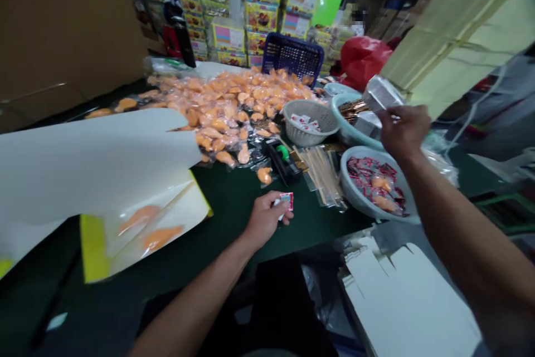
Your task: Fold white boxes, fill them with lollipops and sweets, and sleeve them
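Observation:
My left hand [270, 215] is closed on a small red-and-white packet [287, 200] above the dark green table. At the right, my right hand [405, 126] grips a silvery, clear-wrapped packet [382, 94] over a light blue basin [343, 117] with brown foil pieces. Just below that hand is a bowl [349, 187] of red packets with a few orange pieces on top. A black tape dispenser [282, 162] with green tape and a bundle of wrapped wooden sticks [321, 173] lie between the hands.
Wrapped orange pieces [225, 101] are heaped at the back, near a grey basket [309, 137] and a blue basket [292, 56]. White sheets [96, 162] and a yellow-edged bag [94, 248] cover the left. White cardboard [413, 301] sits at the lower right.

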`<control>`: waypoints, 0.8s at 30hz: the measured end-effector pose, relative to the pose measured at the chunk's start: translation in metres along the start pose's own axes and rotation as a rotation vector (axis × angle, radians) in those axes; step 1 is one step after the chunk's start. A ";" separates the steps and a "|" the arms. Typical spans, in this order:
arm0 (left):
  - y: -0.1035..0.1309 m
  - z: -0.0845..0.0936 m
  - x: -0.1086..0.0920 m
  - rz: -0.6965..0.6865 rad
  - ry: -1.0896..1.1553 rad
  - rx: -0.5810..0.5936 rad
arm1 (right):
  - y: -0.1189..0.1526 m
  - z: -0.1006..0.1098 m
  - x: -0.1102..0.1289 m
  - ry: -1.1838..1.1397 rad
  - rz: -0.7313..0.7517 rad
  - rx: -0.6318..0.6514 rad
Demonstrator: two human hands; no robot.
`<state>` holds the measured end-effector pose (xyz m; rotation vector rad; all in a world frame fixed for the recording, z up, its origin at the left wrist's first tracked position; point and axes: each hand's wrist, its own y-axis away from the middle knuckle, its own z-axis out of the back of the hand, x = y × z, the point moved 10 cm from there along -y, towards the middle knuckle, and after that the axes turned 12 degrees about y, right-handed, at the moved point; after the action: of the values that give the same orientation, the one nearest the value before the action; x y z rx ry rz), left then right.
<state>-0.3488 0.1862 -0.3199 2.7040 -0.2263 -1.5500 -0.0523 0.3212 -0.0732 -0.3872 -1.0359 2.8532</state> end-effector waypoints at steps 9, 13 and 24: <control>0.131 0.067 -0.059 -0.087 -0.240 -0.309 | 0.249 0.077 0.169 -0.707 0.810 0.139; 0.136 0.050 -0.111 -0.156 -0.649 -0.140 | 0.288 0.068 0.201 -0.676 0.891 0.174; 0.043 -0.003 -0.080 -0.031 -1.278 0.192 | 0.304 0.070 0.217 -0.660 0.859 0.125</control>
<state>-0.3910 0.1545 -0.2460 1.3542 -0.3233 -3.0847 -0.2775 0.0796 -0.2608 0.2213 -0.8844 3.9588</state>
